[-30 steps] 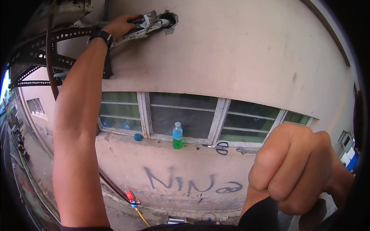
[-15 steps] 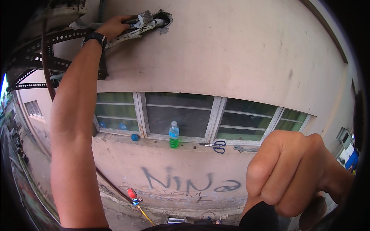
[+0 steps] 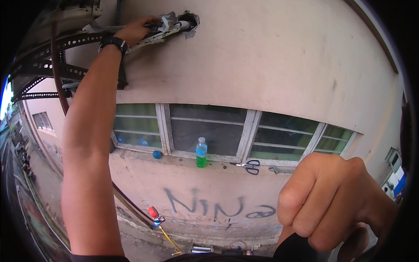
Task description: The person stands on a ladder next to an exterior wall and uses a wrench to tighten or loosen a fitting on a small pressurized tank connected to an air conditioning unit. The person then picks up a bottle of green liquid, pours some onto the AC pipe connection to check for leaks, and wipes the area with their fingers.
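High on the wall at upper left, my left hand [image 3: 139, 29] curls round a bundle of wrapped pipes [image 3: 168, 33]. Its fingertips are partly hidden by loose pale wrapping. The bundle runs into a rough-edged hole [image 3: 190, 21] in the wall. A dark watch [image 3: 114, 43] sits on my left wrist. Close in front at lower right, my right hand [image 3: 325, 201] is closed in a fist, knuckles up, apart from the wall. Whatever it holds, if anything, is hidden.
On the window ledge stand a blue ball [image 3: 157, 154], a bottle of green liquid [image 3: 201, 153], scissors [image 3: 251, 167] and an adjustable wrench [image 3: 280, 170]. A perforated metal bracket [image 3: 48, 66] juts out at left. Below hangs a red gauge [image 3: 153, 212] with a yellow hose [image 3: 168, 238].
The whole scene has shifted slightly rightward in view. My left hand stays at the pipe bundle, its fingers a little farther along the loose wrapping. My right fist sits slightly lower.
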`<state>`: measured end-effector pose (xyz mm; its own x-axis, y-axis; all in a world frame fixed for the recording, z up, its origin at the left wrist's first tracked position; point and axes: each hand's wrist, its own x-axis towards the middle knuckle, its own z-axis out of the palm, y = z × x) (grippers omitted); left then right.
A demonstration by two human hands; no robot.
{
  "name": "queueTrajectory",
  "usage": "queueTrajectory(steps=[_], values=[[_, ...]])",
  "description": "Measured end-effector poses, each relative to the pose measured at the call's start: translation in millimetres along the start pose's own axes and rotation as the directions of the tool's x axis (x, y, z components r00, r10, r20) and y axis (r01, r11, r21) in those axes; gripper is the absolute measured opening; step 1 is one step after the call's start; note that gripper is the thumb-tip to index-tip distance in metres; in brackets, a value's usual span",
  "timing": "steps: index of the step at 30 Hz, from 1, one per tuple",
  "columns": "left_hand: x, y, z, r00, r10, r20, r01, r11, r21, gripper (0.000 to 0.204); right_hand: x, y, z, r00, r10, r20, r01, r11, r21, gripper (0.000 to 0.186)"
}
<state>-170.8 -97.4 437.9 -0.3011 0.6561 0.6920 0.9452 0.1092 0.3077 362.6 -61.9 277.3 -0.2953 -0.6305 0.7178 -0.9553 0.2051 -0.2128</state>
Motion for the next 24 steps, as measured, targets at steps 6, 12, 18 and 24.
queueTrajectory(steps=[6, 12, 18, 24], values=[[-2, 19, 12, 0.995, 0.039, 0.091, -0.037, 0.999, -0.018, 0.061, -6, -3, 4, 1.0, 0.008, 0.003, -0.008, 1.0, 0.005, 0.032], [-7, 23, 9, 0.998, 0.053, 0.034, -0.054, 0.998, 0.027, 0.075, -10, 2, 2, 1.0, -0.008, -0.009, 0.008, 1.0, 0.02, 0.037], [-12, 39, 12, 0.999, -0.033, -0.038, 0.034, 0.999, 0.02, 0.077, -9, 10, 7, 0.999, -0.029, -0.016, 0.03, 0.998, 0.058, 0.043], [-8, 29, 8, 1.0, -0.014, 0.009, 0.014, 1.0, 0.006, 0.075, -10, 26, 9, 0.998, -0.062, -0.02, 0.064, 0.989, 0.134, 0.05]])
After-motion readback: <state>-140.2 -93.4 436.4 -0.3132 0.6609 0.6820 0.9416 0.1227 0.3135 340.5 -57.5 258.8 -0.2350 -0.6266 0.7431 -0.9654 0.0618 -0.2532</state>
